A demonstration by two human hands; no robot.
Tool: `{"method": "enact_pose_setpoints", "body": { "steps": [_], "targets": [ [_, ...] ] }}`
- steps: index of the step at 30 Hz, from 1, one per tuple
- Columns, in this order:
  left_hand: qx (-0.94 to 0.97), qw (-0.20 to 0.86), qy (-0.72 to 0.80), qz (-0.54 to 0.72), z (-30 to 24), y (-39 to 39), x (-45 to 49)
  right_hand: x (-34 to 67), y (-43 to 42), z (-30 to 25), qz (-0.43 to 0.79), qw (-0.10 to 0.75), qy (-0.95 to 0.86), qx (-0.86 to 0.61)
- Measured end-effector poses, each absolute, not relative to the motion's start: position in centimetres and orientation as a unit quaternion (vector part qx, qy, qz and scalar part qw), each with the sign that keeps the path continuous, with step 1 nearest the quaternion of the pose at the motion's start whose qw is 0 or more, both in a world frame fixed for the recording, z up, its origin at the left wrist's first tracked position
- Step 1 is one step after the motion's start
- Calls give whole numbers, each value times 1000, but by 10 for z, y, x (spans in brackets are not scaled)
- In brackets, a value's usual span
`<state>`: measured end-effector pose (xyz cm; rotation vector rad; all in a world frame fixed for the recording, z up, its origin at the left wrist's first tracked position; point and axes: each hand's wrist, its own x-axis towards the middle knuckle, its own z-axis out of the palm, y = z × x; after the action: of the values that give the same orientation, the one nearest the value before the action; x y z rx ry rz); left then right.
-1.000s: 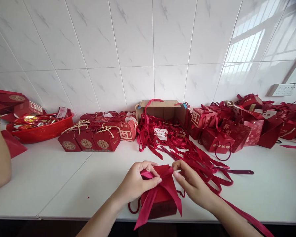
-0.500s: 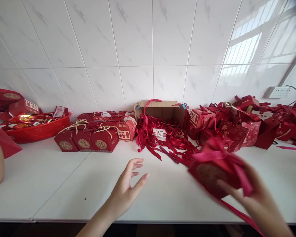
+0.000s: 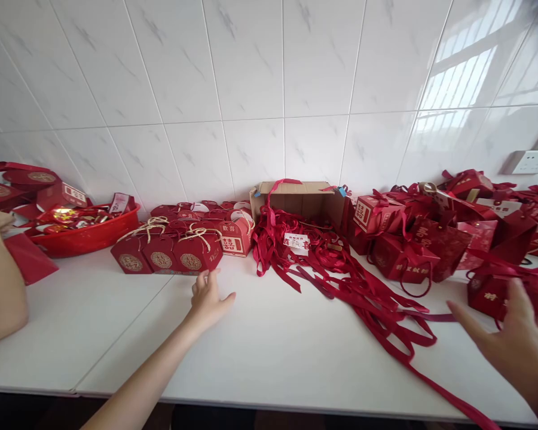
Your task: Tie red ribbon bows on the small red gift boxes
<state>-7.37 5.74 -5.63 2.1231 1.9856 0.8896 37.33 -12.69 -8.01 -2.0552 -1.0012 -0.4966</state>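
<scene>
The left hand [image 3: 207,297] stretches, fingers spread, toward the rope-handled boxes [image 3: 161,254]; the right hand [image 3: 517,343] (also spread, holding nothing) hovers beside a ribboned box [image 3: 488,292] near the tabletop's right edge.

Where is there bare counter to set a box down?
Front centre of the counter, between the left hand and the loose ribbons, is bare; so is the front left, below the red basin. Crowded: the wall side, gift boxes, cardboard box, bags, and ribbons trailing toward the right hand.
</scene>
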Motion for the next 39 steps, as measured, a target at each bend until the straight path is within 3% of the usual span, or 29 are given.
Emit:
{"method": "enact_pose_setpoints", "body": {
  "steps": [7,12,19,26,33,39],
  "targets": [
    [617,-115,709,321,-29,108,-81,281,-121,-92,-83,391,-653,-643],
    [659,-128,681,291,-31,119,-109,255,-119,-94,-44,363,-689,-626],
    [775,-119,555,277,-32,64,-106,236,-109,-68,-5,448,-653,-610],
    [882,6,386,270,-35,-31,-59,187,-89,-51,161,485,-632,-583],
    [869,133,378,291,-36,-34,-47,181,-90,-41,215,552,-642,-487],
    [775,298,444,337,-53,-27,-49,221,-120,-31,215,400,-768,-453]
  ]
}}
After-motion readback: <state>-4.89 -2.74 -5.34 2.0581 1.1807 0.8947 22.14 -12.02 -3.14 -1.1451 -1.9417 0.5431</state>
